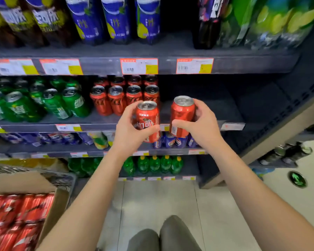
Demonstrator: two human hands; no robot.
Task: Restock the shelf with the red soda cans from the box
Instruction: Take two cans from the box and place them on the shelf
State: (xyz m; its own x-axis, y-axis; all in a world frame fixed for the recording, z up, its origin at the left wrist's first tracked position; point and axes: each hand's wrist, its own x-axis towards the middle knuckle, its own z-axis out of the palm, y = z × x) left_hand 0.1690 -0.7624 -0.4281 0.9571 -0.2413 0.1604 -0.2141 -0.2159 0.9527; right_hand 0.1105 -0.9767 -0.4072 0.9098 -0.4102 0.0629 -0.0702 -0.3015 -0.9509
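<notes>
Left hand (129,131) is curled round a red soda can (147,116), thumb across the label, can upright. Right hand (201,124) is clamped on a second red can (182,113), thumb in front and fingers behind; it is also upright and sits slightly higher than the first. The two cans are near each other but not touching, and both are held in front of the front lip of the middle shelf (216,109). I cannot tell whether either base is past the lip. Just beyond the left hand, and to its left, shelved red cans (116,100) with dark tops stand in rows and fill that stretch. Beyond the right hand the shelf board is bare. Further left of the left hand are green cans (53,102), some of them leaning. Under both hands, on the next shelf down, are blue cans (172,142). Lower again are green bottles (154,164) with yellow caps. Above the hands is a strip of price tags (139,66), with large bottles (116,19) over it. Below and well left of the left hand is the open cardboard box (60,201), with packed red cans (16,214) inside. The floor (158,200) is pale tile.
</notes>
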